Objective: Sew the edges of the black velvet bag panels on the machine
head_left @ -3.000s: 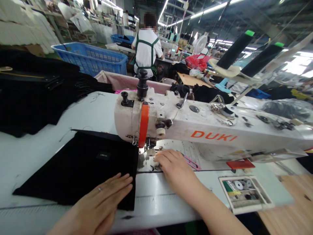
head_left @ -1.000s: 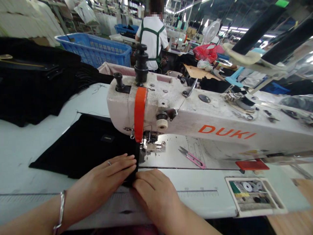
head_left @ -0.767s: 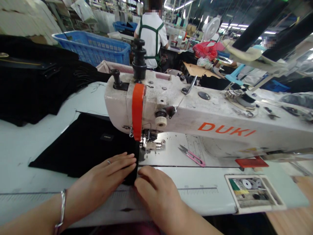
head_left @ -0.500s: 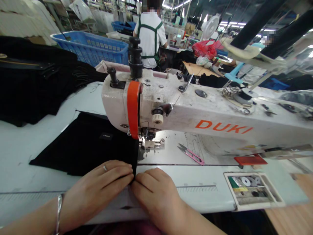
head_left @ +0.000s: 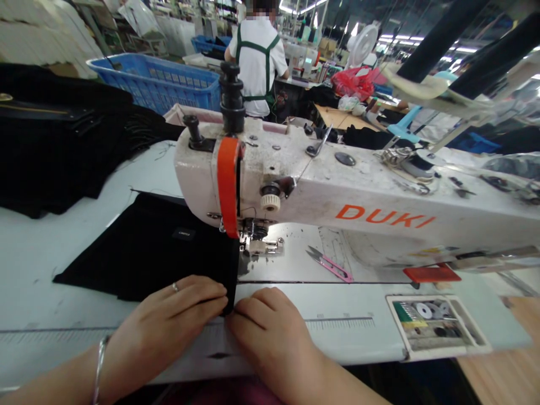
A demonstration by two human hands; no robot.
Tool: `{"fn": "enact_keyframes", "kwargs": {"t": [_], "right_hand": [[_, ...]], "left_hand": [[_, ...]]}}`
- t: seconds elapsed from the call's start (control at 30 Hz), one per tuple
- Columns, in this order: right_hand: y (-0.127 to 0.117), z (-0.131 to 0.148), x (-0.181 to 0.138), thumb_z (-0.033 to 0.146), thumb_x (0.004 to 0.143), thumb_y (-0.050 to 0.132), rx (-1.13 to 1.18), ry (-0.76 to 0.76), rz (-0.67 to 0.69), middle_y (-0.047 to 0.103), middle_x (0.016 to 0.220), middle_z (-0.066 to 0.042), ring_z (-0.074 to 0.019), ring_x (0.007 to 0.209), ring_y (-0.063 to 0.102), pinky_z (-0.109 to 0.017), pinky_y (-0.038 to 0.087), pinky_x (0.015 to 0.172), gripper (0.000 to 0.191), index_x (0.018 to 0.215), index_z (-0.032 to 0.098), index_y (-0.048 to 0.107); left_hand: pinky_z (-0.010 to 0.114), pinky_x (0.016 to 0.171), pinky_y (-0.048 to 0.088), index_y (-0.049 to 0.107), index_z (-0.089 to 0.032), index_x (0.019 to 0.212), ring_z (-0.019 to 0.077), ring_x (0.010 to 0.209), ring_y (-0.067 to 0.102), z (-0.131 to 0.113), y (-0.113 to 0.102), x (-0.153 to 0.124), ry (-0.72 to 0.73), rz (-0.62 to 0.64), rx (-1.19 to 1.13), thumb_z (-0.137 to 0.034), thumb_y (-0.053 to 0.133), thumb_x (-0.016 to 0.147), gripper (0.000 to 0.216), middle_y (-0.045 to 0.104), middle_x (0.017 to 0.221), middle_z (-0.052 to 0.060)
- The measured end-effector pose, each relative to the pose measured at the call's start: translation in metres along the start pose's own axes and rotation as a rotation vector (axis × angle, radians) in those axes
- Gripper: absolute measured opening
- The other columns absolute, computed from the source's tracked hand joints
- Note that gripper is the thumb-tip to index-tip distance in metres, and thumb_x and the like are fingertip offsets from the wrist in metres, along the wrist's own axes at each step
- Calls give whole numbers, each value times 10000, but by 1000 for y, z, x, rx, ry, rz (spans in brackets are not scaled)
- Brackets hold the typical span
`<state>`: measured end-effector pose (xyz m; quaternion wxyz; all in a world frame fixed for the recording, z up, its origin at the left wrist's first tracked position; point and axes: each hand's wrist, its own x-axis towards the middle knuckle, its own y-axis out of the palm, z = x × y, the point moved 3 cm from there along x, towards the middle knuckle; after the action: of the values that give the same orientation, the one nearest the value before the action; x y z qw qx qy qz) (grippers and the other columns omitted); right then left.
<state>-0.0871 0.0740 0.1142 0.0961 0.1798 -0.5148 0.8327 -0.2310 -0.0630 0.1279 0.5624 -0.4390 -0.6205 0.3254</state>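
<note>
A black fabric piece point(head_left: 152, 253) with a small dark label point(head_left: 184, 233) lies flat on the sewing machine bed, its right edge beneath the needle and presser foot point(head_left: 258, 246). My left hand point(head_left: 177, 315) presses on its near right corner, fingers together and thumb hidden. Against that same corner, my right hand point(head_left: 270, 332) has its fingers curled and pinched on the edge; the fingertips are partly hidden. The white sewing machine point(head_left: 304, 180) with an orange lever cover stands just beyond both hands.
Pink-handled thread snips point(head_left: 331, 265) lie on the bed right of the needle. A recessed tray point(head_left: 436, 326) holds bobbins and small parts. Black garments point(head_left: 63, 146) are heaped at left, before a blue basket point(head_left: 160, 81). A person point(head_left: 257, 62) stands beyond the machine.
Both hands and the fabric stay almost in place. My left hand's fingers have shifted very slightly left, and the view has tilted a touch.
</note>
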Motion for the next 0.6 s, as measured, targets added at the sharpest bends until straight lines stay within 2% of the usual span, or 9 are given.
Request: {"fn": "enact_keyframes", "kwargs": {"t": [0.13,0.23,0.33,0.47,0.6], "right_hand": [[-1,1,3,132,1062,509,-4,-16,-23,712,916,-26,-192,810,574,-356,481,728,182,987,176,668],[-4,3,4,165,1071,493,-13,-18,-68,715,890,-28,-192,783,590,-343,476,704,207,980,182,678],[-8,4,3,176,1061,491,-8,-24,-141,748,973,-44,-198,836,639,-342,499,734,207,982,191,682],[-9,2,2,161,1027,527,97,-15,-141,768,1161,-60,-194,981,689,-337,545,853,152,1066,190,670],[-9,-1,6,135,979,593,140,45,-112,761,1157,-77,-214,988,692,-348,564,881,228,1192,160,668]], "left_hand": [[255,999,576,700,-202,1138,135,1033,702,-3,-1,5,68,-8,-28,-85,356,1071,369,779,1084,-3],[254,1059,548,688,-177,1210,143,1126,679,0,-3,3,144,14,-11,-66,400,1054,345,775,1158,13],[262,1137,503,663,-180,1297,144,1227,648,6,-5,-3,193,63,-29,-40,406,1029,396,758,1254,24],[249,1164,485,654,-194,1320,134,1267,645,14,-6,-5,214,90,-69,-44,414,1023,410,751,1303,20],[248,1144,510,663,-211,1287,128,1262,662,20,-4,1,170,80,-86,-87,392,1061,374,763,1285,21]]}}
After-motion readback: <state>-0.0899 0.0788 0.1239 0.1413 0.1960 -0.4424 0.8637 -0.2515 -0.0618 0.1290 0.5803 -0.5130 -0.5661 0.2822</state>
